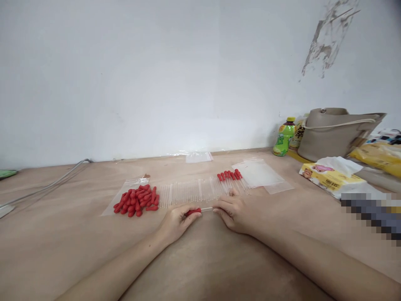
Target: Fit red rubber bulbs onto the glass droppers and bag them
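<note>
My left hand [182, 219] pinches a red rubber dropper bulb [193, 212] between thumb and fingers. A thin clear glass tube [206, 209] runs from the bulb's mouth to my right hand [230, 210], whose fingertips are closed on its other end. Beyond my hands lies a row of bare glass tubes [184, 191], side by side. At the row's right end, several droppers with red bulbs [230, 174] lie together. A heap of loose red bulbs [134, 201] rests on a clear plastic bag [113, 205] to the left.
Clear zip bags [261, 173] lie right of the finished-looking droppers, another bag [199, 157] by the wall. At right stand a green drink bottle [282, 138], a grey-beige handbag [332, 131] and a yellow tissue pack [332, 176]. A grey cable [62, 177] crosses the left side.
</note>
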`<state>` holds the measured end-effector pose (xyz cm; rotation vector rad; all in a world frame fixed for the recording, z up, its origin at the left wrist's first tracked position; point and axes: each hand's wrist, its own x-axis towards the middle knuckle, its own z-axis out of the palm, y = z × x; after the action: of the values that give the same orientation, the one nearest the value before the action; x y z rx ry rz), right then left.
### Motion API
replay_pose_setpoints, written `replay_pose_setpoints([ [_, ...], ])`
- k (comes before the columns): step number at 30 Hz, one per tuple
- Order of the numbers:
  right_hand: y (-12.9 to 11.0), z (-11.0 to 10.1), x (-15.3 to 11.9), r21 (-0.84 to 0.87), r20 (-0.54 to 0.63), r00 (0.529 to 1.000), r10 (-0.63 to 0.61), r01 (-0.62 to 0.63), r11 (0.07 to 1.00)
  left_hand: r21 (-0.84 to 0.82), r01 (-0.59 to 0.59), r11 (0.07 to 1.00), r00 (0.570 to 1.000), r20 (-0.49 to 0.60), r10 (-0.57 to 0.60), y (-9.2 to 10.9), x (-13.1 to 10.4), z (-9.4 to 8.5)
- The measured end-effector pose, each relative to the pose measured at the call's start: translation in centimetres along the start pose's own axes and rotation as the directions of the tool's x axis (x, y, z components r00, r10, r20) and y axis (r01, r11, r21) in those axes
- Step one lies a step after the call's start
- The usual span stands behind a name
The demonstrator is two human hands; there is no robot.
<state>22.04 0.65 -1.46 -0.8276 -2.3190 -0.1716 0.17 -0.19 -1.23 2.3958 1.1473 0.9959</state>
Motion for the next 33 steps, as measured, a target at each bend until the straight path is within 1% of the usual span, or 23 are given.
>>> replay_pose_setpoints([
  [6, -0.6, -0.6, 0.5, -0.032, 0.084, 0.996, -0.018, 0.021, 0.999, 0.029, -0.009, 1.000, 0.998, 0.059, 0.007, -0.2, -0.2, 0.2],
  [8, -0.8, -0.7, 0.7, -0.032, 0.111, 0.994, 0.000, 0.004, 0.999, 0.036, -0.010, 0.999, 0.998, 0.063, 0.008, -0.3, -0.2, 0.2],
  [12, -1.2, -0.3, 0.9, -0.015, 0.157, 0.985, 0.079, -0.077, 0.997, 0.043, -0.016, 0.999, 0.998, 0.056, 0.014, -0.3, -0.2, 0.2],
  [17, -1.4, 0.1, 1.1, 0.058, 0.232, 0.960, 0.159, -0.177, 0.982, 0.065, -0.054, 0.996, 0.996, 0.070, 0.050, -0.2, -0.2, 0.1],
  [21, -1.7, -0.2, 1.3, 0.104, 0.291, 0.933, 0.211, -0.250, 0.963, 0.079, -0.105, 0.991, 0.992, 0.082, 0.099, -0.2, -0.2, 0.0],
  [25, -2.0, -0.8, 1.5, 0.101, 0.348, 0.893, 0.286, -0.339, 0.935, 0.091, -0.163, 0.982, 0.985, 0.066, 0.157, -0.3, -0.2, -0.1],
  [26, -2.0, -0.8, 1.6, 0.104, 0.358, 0.889, 0.286, -0.342, 0.934, 0.090, -0.167, 0.982, 0.985, 0.067, 0.161, -0.2, -0.2, -0.1],
  [28, -1.9, -0.9, 1.7, 0.111, 0.373, 0.894, 0.247, -0.308, 0.945, 0.091, -0.161, 0.983, 0.986, 0.070, 0.155, -0.1, -0.2, -0.3],
  [33, -2.0, -1.8, 1.9, 0.033, 0.362, 0.928, 0.093, -0.112, 0.993, 0.076, -0.110, 0.991, 0.992, 0.078, 0.104, 0.1, -0.3, -0.7],
])
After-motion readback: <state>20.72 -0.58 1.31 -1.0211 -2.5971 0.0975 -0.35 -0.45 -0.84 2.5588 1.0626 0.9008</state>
